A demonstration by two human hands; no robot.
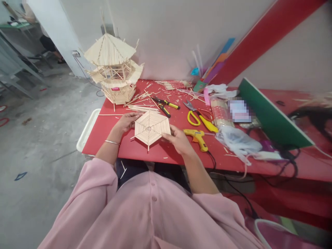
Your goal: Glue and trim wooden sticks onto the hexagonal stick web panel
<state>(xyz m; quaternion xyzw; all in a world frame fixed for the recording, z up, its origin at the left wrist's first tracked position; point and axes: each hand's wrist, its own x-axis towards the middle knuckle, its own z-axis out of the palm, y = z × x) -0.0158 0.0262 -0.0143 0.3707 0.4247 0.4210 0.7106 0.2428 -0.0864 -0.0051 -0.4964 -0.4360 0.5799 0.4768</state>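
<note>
A flat hexagonal panel (151, 128) made of thin wooden sticks lies on the red table (103, 138). My left hand (126, 122) grips its left edge with curled fingers. My right hand (177, 139) pinches its right edge from the near side. Both forearms reach out from pink sleeves, and a thin bracelet sits on my left wrist.
A stick-built pagoda model (114, 71) stands at the far left corner with loose sticks (144, 102) in front. Yellow-handled pliers (163, 104), yellow scissors (199, 117), a yellow glue gun (197, 137), plastic bags (237, 140) and a green board (272, 117) lie to the right.
</note>
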